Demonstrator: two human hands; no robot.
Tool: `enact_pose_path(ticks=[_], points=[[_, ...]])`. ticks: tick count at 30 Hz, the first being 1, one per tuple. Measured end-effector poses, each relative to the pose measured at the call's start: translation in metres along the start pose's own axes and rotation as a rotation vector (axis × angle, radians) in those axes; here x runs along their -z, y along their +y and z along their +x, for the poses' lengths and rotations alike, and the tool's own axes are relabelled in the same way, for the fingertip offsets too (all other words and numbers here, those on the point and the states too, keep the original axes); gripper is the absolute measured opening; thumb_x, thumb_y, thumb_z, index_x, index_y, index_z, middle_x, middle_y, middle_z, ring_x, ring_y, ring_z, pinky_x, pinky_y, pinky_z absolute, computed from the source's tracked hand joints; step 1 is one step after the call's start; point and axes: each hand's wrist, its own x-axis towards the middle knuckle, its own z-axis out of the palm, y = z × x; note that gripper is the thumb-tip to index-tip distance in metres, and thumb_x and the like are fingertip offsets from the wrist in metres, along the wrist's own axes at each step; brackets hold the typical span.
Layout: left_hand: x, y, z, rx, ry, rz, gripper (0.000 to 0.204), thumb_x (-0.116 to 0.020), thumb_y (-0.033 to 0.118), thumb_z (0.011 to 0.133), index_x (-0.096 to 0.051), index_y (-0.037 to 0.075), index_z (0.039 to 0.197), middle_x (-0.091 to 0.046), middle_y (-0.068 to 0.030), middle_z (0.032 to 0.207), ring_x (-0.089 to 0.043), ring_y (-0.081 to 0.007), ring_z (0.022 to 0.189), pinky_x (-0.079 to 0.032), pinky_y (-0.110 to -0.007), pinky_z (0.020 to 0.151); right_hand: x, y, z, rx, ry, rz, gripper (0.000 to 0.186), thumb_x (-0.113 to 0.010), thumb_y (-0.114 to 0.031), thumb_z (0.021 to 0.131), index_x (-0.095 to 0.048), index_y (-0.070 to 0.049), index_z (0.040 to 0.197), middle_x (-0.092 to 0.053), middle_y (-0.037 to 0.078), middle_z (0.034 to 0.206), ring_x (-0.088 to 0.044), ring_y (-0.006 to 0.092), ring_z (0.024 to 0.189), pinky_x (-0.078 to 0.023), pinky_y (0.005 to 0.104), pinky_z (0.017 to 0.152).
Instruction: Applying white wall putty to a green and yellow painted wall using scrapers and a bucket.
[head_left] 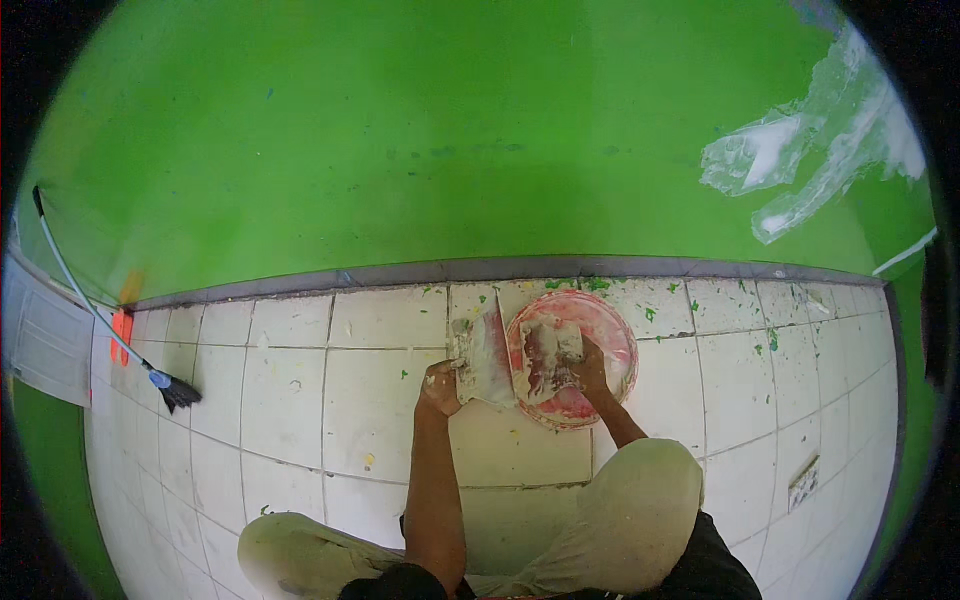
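Observation:
In the head view, my left hand (441,388) is closed on a wide, putty-smeared scraper blade (481,352), held tilted just left of a round red tub (600,400) on the tiles. My right hand (590,368) grips a second scraper (543,362), caked with grey-white paste, over the tub. The two blades are close together; whether they touch I cannot tell. Pale smears line the tub's inside.
A green wall (450,130) faces me, with white plaster patches (765,150) at upper right. A broom (172,390) leans at left near an orange object (122,335) and a translucent panel (50,330). Green flakes dot the white tiled floor (270,400).

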Motion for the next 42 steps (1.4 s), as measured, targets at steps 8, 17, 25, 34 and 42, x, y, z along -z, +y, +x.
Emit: enact_pose_path(ticks=[8,17,25,34,42], points=[[-0.008,-0.002,-0.007,-0.087,-0.264,-0.004,0.057,-0.066,0.041,0.081,-0.055,0.000,0.119,-0.059,-0.0125,0.117,-0.056,-0.0275,0.108,-0.049,-0.046,0.087,-0.027,-0.055,-0.016,-0.042,0.235,-0.106,0.043,-0.068,-0.003,0.074,-0.056,0.002,0.115,-0.066,0.009,0.098,-0.062,0.0165,0.086,-0.049,0.0303,0.077],[0.065,-0.012,0.003,-0.194,0.032,0.237,0.060,-0.066,0.045,0.081,-0.054,0.001,0.120,-0.059,-0.0121,0.116,-0.057,-0.0272,0.102,-0.049,-0.045,0.087,-0.052,-0.071,-0.022,-0.145,0.431,0.504,0.042,-0.059,0.003,0.077,-0.054,0.002,0.118,-0.065,0.010,0.102,-0.065,0.0242,0.086,-0.054,0.0349,0.077],[0.026,0.020,0.000,-0.043,0.036,0.070,0.039,-0.059,0.036,0.088,-0.058,0.003,0.109,-0.063,-0.0073,0.103,-0.060,-0.0214,0.091,-0.051,-0.037,0.082,-0.037,-0.046,-0.022,-0.068,0.385,0.965,0.038,-0.060,0.000,0.080,-0.054,0.002,0.117,-0.065,0.012,0.098,-0.065,0.0222,0.083,-0.058,0.0368,0.071],[0.065,0.025,-0.006,-0.061,0.164,0.406,0.033,-0.056,0.022,0.089,-0.056,0.001,0.114,-0.061,-0.0113,0.107,-0.058,-0.0248,0.097,-0.049,-0.037,0.084,-0.006,-0.055,-0.026,-0.211,0.463,0.973,0.031,-0.054,-0.002,0.087,-0.054,0.000,0.118,-0.063,0.010,0.101,-0.064,0.0192,0.083,-0.057,0.0322,0.071],[0.121,0.059,-0.024,-0.424,0.141,1.058,0.036,-0.045,0.032,0.097,-0.049,0.004,0.119,-0.056,-0.0111,0.116,-0.057,-0.0225,0.100,-0.051,-0.035,0.084,0.021,-0.054,0.003,-0.156,0.043,0.200,0.051,-0.073,-0.010,0.072,-0.053,0.002,0.118,-0.062,0.010,0.104,-0.061,0.0206,0.084,-0.052,0.0323,0.074]])
